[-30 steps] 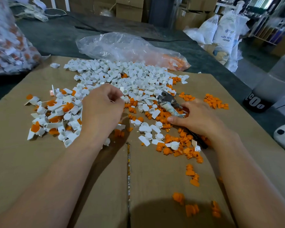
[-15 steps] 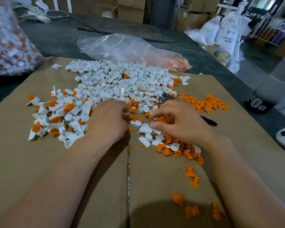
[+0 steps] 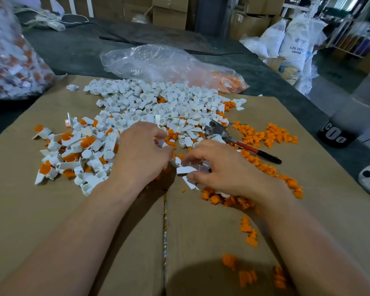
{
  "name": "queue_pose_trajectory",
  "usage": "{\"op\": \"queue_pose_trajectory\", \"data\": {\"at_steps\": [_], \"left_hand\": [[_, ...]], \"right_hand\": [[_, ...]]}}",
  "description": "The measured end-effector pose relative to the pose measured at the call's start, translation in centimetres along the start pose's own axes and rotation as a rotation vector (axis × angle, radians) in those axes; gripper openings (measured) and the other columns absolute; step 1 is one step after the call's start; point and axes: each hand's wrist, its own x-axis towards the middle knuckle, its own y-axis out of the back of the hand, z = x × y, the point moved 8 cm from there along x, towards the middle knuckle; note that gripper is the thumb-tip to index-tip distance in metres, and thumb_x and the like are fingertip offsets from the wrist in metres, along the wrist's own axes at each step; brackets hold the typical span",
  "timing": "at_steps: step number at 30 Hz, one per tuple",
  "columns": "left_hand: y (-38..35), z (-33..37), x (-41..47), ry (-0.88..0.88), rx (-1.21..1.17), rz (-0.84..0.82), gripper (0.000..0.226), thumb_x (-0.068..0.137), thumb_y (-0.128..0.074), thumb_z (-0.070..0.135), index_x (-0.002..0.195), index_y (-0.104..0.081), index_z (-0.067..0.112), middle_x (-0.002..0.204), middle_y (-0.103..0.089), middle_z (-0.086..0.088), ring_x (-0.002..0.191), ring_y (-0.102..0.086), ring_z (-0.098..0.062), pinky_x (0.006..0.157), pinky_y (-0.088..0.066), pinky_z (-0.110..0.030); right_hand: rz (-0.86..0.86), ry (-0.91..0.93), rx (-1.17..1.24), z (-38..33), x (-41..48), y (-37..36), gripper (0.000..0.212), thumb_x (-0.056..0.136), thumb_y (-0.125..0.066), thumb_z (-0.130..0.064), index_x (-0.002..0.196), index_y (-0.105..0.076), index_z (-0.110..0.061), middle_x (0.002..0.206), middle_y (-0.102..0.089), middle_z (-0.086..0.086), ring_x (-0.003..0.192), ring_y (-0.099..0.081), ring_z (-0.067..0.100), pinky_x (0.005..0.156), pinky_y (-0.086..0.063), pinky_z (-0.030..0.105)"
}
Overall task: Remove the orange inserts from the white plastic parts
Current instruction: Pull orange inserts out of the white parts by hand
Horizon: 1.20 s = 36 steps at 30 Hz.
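The cardboard-covered surface (image 3: 41, 210) carries white plastic parts (image 3: 150, 103) heaped toward 12 o'clock, orange inserts (image 3: 265, 135) scattered toward 2 o'clock. The left hand (image 3: 141, 154) has curled fingers, contents hidden; the right hand (image 3: 220, 167) pinches a white piece (image 3: 186, 169). Boxes and sacks (image 3: 295, 43) stand behind.

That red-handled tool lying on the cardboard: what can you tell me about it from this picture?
The red-handled tool looks like pliers: a grey metal head with jaws, then slim handles, red near the head and black at the far end. It lies flat on the cardboard, head towards the pile of white parts, handles pointing right. Loose orange inserts lie around it. Neither hand holds it; the right hand is just in front of it.
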Motion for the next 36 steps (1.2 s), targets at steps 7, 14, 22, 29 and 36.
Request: {"op": "queue_pose_trajectory", "data": {"at_steps": [7,14,22,29,36], "left_hand": [[0.5,-0.3,-0.1,0.076,-0.277,0.057,0.016,0.085,-0.065,0.025,0.074,-0.057,0.032,0.076,-0.060,0.014,0.068,-0.058,0.005,0.054,-0.044,-0.007],[-0.7,-1.4,-0.1,0.298,-0.718,-0.024,0.013,0.093,-0.054,0.016,0.087,-0.065,0.016,0.084,-0.066,-0.005,0.061,-0.067,-0.008,0.056,-0.055,-0.019],[-2.2,-1.2,-0.5,0.464,-1.053,-0.179,0.016,0.082,-0.060,-0.005,0.092,-0.068,0.005,0.082,-0.066,-0.007,0.072,-0.066,-0.018,0.066,-0.056,-0.019],[-2.6,-0.5,-0.7,0.435,-1.081,-0.252,0.023,0.079,-0.059,-0.010,0.091,-0.068,0.007,0.081,-0.067,-0.007,0.072,-0.068,-0.018,0.066,-0.056,-0.019],[-2.3,-0.3,-0.3,0.370,-1.095,-0.261,0.036,0.053,-0.070,0.004,0.088,-0.066,0.011,0.088,-0.062,-0.012,0.081,-0.068,-0.023,0.065,-0.055,-0.021]], "right_hand": [[0.072,-0.001,0.024,0.2,-0.1,0.5,0.023,0.086,-0.061,-0.028,0.104,-0.066,-0.016,0.095,-0.059,-0.001,0.090,-0.052,0.011,0.080,-0.042,0.029],[0.080,0.002,-0.026,0.1,1.0,-0.2,0.046,0.091,-0.050,-0.039,0.132,-0.049,-0.019,0.123,-0.053,0.001,0.115,-0.041,0.014,0.089,-0.027,0.022],[0.067,0.043,-0.141,0.0,1.1,-0.4,0.028,0.086,-0.055,-0.014,0.111,-0.064,-0.019,0.108,-0.061,-0.001,0.108,-0.044,0.016,0.090,-0.028,0.023],[0.098,0.069,-0.137,-0.3,1.1,-0.2,0.031,0.088,-0.049,-0.005,0.115,-0.061,-0.017,0.100,-0.060,0.006,0.096,-0.046,0.022,0.083,-0.038,0.038],[0.329,-0.007,0.115,1.1,0.1,2.5,0.028,0.085,-0.060,-0.001,0.111,-0.064,-0.011,0.091,-0.044,-0.009,0.076,-0.041,-0.005,0.073,-0.030,-0.001]]}}
